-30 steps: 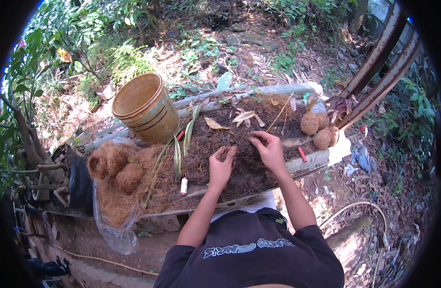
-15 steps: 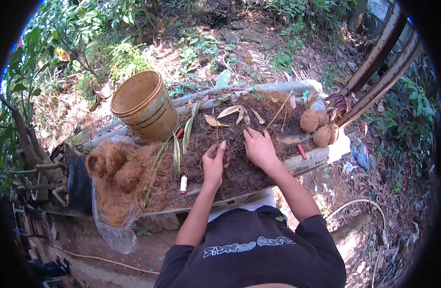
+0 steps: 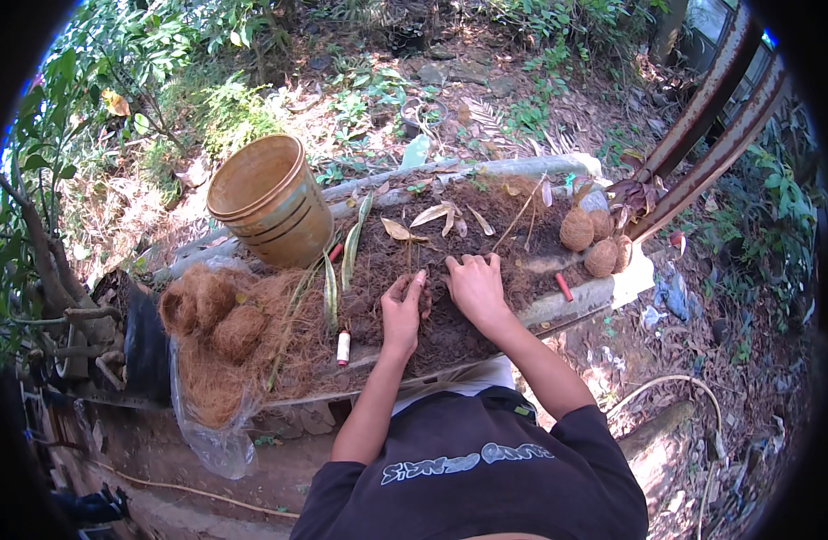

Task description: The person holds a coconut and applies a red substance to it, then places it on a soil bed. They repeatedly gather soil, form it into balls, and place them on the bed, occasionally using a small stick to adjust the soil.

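On the dark soil [image 3: 450,342], my left hand [image 3: 403,301] has its thumb and fingers closed on a thin stem [image 3: 410,256] below a dry yellow leaf [image 3: 397,229]. Beside it, my right hand [image 3: 472,288] rests palm down, fingers apart and bent, fingertips in the soil; anything under them is hidden. Several dry leaves [image 3: 432,215] lie just above both hands. Long green-and-cream leaves [image 3: 331,297] and a white spool [image 3: 343,346] lie left of my left hand.
A yellow bucket [image 3: 268,216] stands at the back left, above loose coir fibre [image 3: 207,387] on plastic. At the right are fibre balls [image 3: 577,229], a red tube [image 3: 564,286] and rusty metal beams [image 3: 718,157]. Plants and ground litter surround the bench [image 3: 549,167].
My right hand has moved left and turned palm down, its thumb and fingers no longer pinched, fingertips now in the soil. My left hand has shifted slightly left.
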Demonstrator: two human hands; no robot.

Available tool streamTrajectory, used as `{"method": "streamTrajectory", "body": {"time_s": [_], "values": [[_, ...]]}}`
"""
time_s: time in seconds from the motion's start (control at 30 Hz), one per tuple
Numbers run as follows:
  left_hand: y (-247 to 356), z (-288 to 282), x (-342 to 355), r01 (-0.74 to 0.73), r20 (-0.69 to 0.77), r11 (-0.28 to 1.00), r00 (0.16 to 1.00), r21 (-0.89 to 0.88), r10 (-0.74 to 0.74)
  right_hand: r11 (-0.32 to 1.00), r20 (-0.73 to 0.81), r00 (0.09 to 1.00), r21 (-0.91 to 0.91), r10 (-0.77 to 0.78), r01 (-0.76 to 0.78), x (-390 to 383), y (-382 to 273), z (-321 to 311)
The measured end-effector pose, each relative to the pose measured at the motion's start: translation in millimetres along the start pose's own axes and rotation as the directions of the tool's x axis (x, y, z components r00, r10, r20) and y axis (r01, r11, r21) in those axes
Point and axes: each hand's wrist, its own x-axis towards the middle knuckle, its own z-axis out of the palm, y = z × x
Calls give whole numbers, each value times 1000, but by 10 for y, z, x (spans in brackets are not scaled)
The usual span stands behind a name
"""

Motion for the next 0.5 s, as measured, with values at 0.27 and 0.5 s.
{"method": "streamTrajectory", "body": {"time_s": [0.27,0.5], "values": [[13,-37,19,-20,36,1000,999,-5,20,993,120,992,109,-48,35,95,184,-168],[-10,-78,37,4,16,1000,1000,-5,-4,873,-74,997,488,6,31,182,424,-400]]}}
